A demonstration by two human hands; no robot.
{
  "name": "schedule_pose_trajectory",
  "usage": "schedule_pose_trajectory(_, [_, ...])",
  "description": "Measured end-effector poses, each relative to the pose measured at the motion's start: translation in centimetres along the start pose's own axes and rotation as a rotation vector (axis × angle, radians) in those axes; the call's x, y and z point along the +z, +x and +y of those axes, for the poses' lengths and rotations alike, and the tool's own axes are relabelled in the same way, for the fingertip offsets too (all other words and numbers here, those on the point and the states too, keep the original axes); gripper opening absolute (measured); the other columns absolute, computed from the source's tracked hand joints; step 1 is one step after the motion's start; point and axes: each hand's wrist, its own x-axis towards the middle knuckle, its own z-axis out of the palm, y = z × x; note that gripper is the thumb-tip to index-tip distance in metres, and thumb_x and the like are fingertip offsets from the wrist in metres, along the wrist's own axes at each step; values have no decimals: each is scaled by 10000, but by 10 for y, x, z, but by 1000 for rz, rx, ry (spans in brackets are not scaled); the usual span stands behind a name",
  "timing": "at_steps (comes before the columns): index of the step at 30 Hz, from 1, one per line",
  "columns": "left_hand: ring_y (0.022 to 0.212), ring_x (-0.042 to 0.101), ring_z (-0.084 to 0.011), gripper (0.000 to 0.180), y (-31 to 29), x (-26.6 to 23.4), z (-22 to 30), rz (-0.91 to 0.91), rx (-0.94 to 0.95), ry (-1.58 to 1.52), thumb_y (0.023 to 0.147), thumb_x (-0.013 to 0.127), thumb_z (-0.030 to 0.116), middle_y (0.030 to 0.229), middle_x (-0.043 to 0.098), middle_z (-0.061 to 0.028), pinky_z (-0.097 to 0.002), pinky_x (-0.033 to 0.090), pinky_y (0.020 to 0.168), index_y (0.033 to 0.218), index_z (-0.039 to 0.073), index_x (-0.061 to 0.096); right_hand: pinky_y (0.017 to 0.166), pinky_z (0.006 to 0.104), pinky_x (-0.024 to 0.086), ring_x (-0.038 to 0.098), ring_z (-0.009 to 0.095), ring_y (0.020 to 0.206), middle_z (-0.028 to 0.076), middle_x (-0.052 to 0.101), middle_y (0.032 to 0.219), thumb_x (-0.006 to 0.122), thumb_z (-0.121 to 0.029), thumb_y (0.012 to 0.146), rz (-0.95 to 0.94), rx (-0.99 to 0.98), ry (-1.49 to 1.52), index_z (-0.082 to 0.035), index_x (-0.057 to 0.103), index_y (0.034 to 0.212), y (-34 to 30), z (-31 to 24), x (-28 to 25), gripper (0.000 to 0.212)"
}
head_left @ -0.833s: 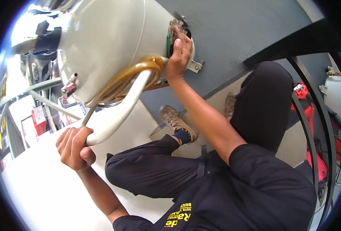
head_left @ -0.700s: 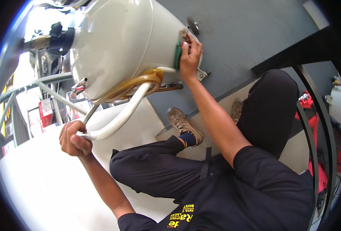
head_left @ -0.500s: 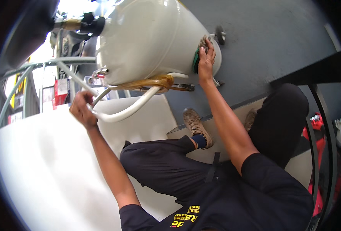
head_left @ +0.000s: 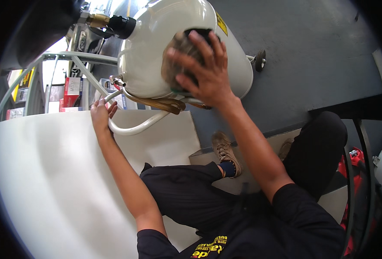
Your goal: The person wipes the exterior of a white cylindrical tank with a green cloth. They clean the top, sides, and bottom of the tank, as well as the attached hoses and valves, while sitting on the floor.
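A large white tank (head_left: 156, 56) lies tilted in front of me. From its near end curves a white tubular handle (head_left: 135, 129). My left hand (head_left: 101, 115) is closed round this handle near its left bend. Higher up, my right hand (head_left: 210, 71) presses a bunched cloth (head_left: 171, 60) onto the tank's side; the cloth is brownish-grey and dark, with a bit of green, and it is blurred by motion. Those fingers are spread over the cloth, which they partly hide. A brownish hose (head_left: 167, 103) loops beside the handle under the tank.
A black and brass fitting (head_left: 117, 26) projects from the tank's top left, by a grey metal railing (head_left: 78, 56). At the far end is a small wheel (head_left: 260, 60). A white surface (head_left: 48, 172) spreads at left. Black metal bars (head_left: 359, 129) stand at right.
My right hand has moved left and toward the tank's middle with the cloth. My left hand now grips the handle more firmly. The tank appears shifted slightly right in view.
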Motion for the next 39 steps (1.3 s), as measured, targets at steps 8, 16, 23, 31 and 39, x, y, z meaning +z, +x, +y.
schedule_pose_trajectory(8, [1021,799,-304,375,27,-12,-2,-84,47,-62,1134,443,62,1285,653,-255,-362,722,885,1439,-100,589,1334,434,295,450,340,1589,201,555,1660,361,-394,1221,-74,517,839,-8,532,1634,119,130,27,591])
schedule_pose_trajectory(16, [1060,776,-269,324,76,-30,-24,-107,62,-156,1117,532,42,1268,693,-215,-331,703,948,1396,-96,622,1337,561,235,407,427,1590,92,417,1772,665,-421,1065,358,167,287,-274,562,1642,30,1,54,605])
schedule_pose_trajectory(23, [1124,763,-268,326,110,-61,-45,-188,100,-265,1121,550,42,1278,721,-214,-345,673,1027,1414,-90,604,1359,489,219,347,291,1647,-24,456,1748,592,-493,1094,131,-535,-102,-259,551,1668,-17,40,56,620])
schedule_pose_trajectory(31, [1120,766,-255,310,92,-61,-40,-156,93,-211,1126,552,46,1307,725,-210,-325,675,1001,1401,-79,621,1325,571,303,392,384,1621,126,465,1739,608,-462,1101,155,103,417,-180,478,1701,55,56,44,676])
schedule_pose_trajectory(39, [1061,785,-243,283,75,-44,-29,-89,40,-77,1129,579,97,1200,741,-178,-330,689,940,1348,-44,691,1348,479,278,400,384,1620,205,472,1725,444,-463,1179,56,468,575,-32,447,1694,96,82,44,671])
